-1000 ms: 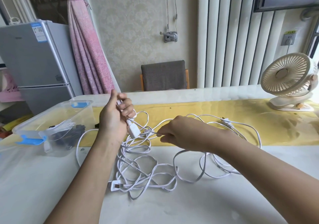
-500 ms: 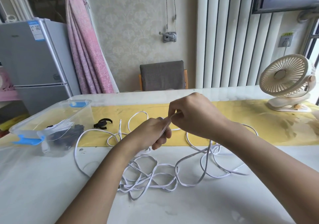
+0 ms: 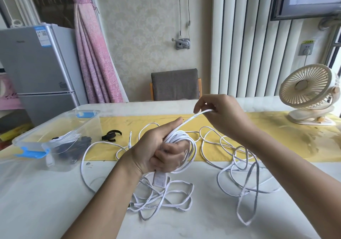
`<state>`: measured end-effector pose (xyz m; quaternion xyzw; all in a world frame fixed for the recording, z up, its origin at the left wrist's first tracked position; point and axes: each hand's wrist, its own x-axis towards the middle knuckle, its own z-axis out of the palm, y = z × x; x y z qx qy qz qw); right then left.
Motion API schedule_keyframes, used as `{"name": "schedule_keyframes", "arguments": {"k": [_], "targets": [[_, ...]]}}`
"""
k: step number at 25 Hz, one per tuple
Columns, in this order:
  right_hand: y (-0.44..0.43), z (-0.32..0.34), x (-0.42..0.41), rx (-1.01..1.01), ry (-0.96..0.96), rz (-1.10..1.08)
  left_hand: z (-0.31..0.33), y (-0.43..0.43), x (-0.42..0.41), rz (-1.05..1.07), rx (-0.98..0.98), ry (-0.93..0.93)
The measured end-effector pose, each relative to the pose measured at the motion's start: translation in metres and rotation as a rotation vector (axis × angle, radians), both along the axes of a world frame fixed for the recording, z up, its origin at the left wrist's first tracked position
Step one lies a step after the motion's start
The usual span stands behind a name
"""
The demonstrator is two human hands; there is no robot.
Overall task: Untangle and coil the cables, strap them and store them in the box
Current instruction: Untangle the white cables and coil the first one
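Far L: clear box [image 3: 60, 118] on table [image 3: 36, 202], looks open on top, dark bundles inside, details unclear. Just R of it, black strap [image 3: 111, 135] lying loose on yellow runner [image 3: 276, 133].

Centre: left hand [image 3: 162, 151] fisted round small coil [image 3: 181, 137] of white cable [image 3: 191, 118], fingers curled tight, thumb laid along top. Plug block [image 3: 159, 178] poking out under fist. Below that, tangle [image 3: 160, 202] of loops flat on table.

From coil top, one strand going straight up & R to right hand [image 3: 221, 116], pinched btw thumb & fingertips. Right hand higher & further back than left.

R of centre: slack loops [image 3: 241, 194] on table, some crossing, passing under right forearm. Far R: fan [image 3: 306, 89].

Key relation: free length lies R of coil, taut strand slanting low-L to high-R. Right hand nearer slack, so prob. next wrap = strand over & round left fist. Strap nearer left hand. Strapping & boxing not yet done.
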<state>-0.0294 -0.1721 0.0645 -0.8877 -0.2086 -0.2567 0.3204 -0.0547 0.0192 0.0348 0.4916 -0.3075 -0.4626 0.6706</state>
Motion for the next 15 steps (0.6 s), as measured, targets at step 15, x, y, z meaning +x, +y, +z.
{"name": "schedule_keyframes", "arguments": {"k": [15], "targets": [[-0.015, -0.049, 0.036, -0.312, 0.091, 0.051, 0.002, 0.044, 0.018, 0.456, -0.902, 0.437]]}}
